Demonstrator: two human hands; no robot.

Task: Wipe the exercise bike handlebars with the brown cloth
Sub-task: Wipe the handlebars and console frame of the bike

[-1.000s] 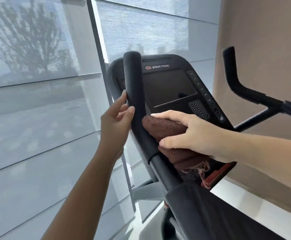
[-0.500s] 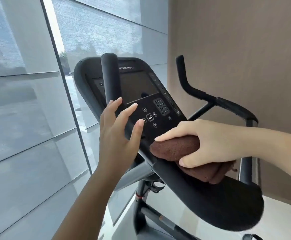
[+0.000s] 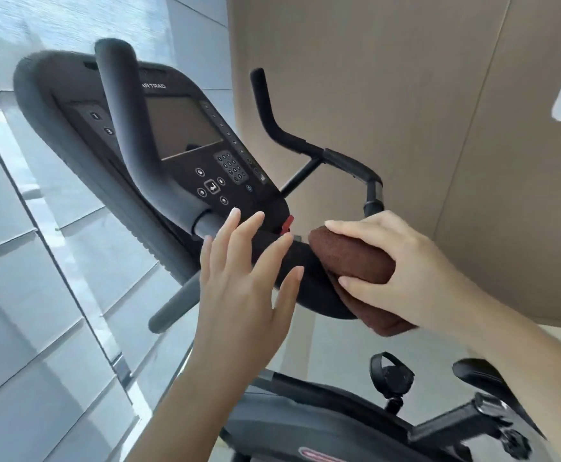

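Note:
The black left handlebar of the exercise bike rises at the upper left and bends down to a padded rest in the middle. My right hand grips the folded brown cloth and presses it around that padded rest. My left hand hovers just left of the cloth with fingers spread, its fingertips near the bar, holding nothing. The right handlebar stands farther back against the wall.
The bike's console with screen and keypad sits between the bars. A pedal with strap and the saddle show below right. Glass window panels fill the left; a beige wall fills the right.
The cloth and my right hand have slid down the left bar onto the padded rest. My left hand has let go of the bar and hangs open. The view has swung right and down.

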